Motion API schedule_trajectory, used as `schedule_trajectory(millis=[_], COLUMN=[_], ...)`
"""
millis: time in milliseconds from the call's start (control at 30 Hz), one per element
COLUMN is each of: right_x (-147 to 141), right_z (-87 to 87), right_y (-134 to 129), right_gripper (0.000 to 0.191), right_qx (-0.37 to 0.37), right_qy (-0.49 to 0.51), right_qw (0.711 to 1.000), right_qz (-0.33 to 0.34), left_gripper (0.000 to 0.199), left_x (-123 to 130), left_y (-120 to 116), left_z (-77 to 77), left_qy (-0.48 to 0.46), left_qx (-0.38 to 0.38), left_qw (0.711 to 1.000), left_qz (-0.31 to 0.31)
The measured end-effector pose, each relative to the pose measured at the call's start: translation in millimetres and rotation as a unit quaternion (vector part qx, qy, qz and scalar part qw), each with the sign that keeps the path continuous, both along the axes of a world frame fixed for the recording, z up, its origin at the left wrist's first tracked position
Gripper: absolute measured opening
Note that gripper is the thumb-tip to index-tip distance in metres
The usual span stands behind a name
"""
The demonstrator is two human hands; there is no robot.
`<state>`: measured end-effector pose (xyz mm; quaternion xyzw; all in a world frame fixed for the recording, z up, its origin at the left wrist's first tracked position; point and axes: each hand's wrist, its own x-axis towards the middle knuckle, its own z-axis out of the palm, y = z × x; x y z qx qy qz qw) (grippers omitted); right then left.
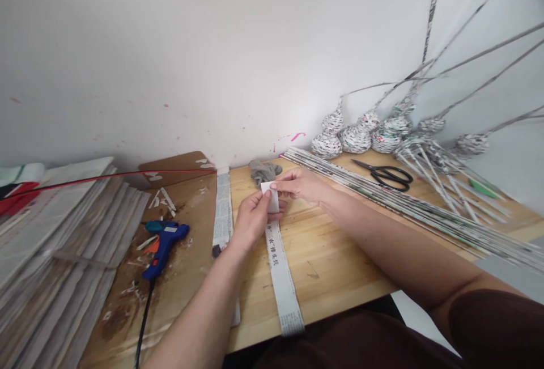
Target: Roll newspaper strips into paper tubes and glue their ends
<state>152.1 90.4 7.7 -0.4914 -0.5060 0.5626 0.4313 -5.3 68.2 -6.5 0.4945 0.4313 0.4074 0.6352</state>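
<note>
A long printed paper strip (283,278) runs from the table's front edge up to my hands, its far end a folded white piece. My left hand (254,216) pinches this end between thumb and fingers from the left. From the right, my right hand (297,185) holds the top edge of the same end with thumb and forefinger. Just behind my hands lies a crumpled grey cloth (264,170). Left of the strip is a stack of similar paper strips (222,210), partly hidden by my left forearm.
A blue glue gun (164,247) lies on cardboard (191,255) beside stacked newspapers (76,244). Black scissors (389,176) and long paper rods (382,199) are on the right. Several woven paper gourds (355,138) stand by the wall, long rods sticking out.
</note>
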Motion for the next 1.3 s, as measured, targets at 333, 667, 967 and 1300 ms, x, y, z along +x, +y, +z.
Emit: schedule_trajectory(millis=[333, 667, 967, 1300], right_x=[-0.4, -5.2, -11.8, -4.3], right_z=[-2.9, -2.5, -6.7, 1.7], right_y=[0.6, -3.6, -7.6, -6.3], right_gripper=[0.036, 0.038, 0.039, 0.032], right_qx=[0.002, 0.021, 0.045, 0.060], right_qy=[0.002, 0.029, 0.054, 0.024], right_qw=[1.000, 0.999, 0.997, 0.995], right_qz=[-0.011, 0.006, 0.028, 0.079], left_gripper=[0.037, 0.037, 0.029, 0.033], left_x=[0.4, 0.7, 2.8, 2.8], left_y=[-2.1, -3.5, -5.3, -0.5], left_z=[-0.7, -4.0, -3.6, -7.5], left_qy=[0.038, 0.037, -0.026, -0.002], left_qx=[0.039, 0.066, 0.050, 0.030], left_qw=[0.998, 0.997, 0.998, 0.999], left_qz=[-0.032, -0.031, -0.014, 0.019])
